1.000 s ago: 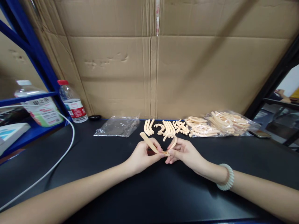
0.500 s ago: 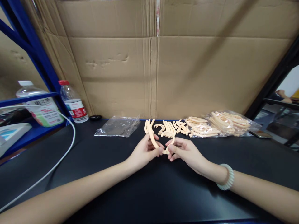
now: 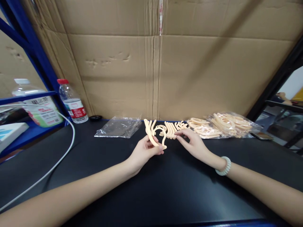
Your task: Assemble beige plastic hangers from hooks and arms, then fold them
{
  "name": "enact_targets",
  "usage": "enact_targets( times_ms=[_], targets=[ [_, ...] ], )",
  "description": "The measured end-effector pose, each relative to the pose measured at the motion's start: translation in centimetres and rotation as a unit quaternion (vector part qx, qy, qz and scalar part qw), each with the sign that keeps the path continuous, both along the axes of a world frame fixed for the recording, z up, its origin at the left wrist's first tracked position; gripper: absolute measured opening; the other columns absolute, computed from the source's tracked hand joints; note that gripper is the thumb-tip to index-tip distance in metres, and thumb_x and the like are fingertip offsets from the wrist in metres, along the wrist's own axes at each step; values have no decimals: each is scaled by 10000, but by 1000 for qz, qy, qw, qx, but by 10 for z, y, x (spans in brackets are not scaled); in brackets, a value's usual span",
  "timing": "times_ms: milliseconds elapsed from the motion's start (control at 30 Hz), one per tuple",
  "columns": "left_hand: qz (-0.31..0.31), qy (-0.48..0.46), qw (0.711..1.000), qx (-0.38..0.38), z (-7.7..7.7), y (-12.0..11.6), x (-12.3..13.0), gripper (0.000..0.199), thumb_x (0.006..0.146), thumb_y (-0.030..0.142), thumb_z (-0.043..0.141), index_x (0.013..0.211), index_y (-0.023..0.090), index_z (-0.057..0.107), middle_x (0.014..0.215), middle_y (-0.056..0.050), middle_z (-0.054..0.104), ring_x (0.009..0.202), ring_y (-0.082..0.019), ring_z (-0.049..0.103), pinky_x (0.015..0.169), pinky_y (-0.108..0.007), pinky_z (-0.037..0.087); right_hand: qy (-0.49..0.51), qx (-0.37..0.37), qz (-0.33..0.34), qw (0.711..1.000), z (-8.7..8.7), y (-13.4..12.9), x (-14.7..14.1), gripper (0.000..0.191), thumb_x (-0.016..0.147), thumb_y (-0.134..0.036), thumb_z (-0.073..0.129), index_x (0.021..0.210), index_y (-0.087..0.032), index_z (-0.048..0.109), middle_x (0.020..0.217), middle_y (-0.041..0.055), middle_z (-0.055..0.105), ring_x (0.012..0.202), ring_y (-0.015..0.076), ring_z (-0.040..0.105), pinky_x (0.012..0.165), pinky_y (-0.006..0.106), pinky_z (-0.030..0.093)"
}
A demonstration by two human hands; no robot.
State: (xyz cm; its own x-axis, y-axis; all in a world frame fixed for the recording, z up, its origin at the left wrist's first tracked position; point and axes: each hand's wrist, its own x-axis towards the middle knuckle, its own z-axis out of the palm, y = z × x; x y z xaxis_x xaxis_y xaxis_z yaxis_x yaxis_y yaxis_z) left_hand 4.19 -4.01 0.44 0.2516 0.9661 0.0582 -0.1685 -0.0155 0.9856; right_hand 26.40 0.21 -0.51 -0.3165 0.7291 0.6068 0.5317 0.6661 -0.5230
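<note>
Between the thumb and fingers of my left hand (image 3: 144, 153) is a pair of beige curved plastic-looking pieces. They are a long, gently bent strip (image 3: 150, 135) and a hook-shaped piece (image 3: 164, 135), meeting at their lower ends; whether they are fastened there I cannot tell. My right hand (image 3: 195, 145), palm down, has its thumb and fingers apart beside the near end of a row of bent beige strips (image 3: 169, 130). No piece shows in it. Small beige pieces (image 3: 181, 125) lie just behind its fingers.
Clear bags of beige pieces (image 3: 230, 124) lie at the back right, near a phone (image 3: 262, 136). A flat clear bag (image 3: 118, 127) lies back left. A red-capped bottle (image 3: 73, 104) stands by the blue shelf. A white cable (image 3: 68, 154) crosses the black table's left side.
My right hand has let go of the hook-shaped piece and moved right and back towards the row of strips. My left hand keeps both pieces, now turned slightly, with the hook's curve showing.
</note>
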Motion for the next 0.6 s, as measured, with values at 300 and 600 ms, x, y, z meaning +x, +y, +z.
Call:
enact_targets(
  times_ms=[300, 600],
  targets=[
    [9, -10, 1000, -6, 0, 0, 0, 367, 697, 238, 797, 896, 160, 498, 778, -4, 678, 698, -118, 652, 722, -273, 490, -230, 95, 9, 968, -3, 18, 15, 215, 899, -190, 546, 1099, -203, 625, 1019, 110, 663, 1038, 279, 534, 899, 477, 462],
    [14, -16, 1000, 1, -1, 0, 0, 380, 688, 249, 810, 898, 161, 506, 756, 15, 653, 693, -115, 647, 713, -267, 487, -247, 91, 4, 965, -3, 19, 13, 80, 917, -173, 543, 923, -182, 623, 935, 87, 630, 949, 245, 533, 862, 405, 448]
  ],
)
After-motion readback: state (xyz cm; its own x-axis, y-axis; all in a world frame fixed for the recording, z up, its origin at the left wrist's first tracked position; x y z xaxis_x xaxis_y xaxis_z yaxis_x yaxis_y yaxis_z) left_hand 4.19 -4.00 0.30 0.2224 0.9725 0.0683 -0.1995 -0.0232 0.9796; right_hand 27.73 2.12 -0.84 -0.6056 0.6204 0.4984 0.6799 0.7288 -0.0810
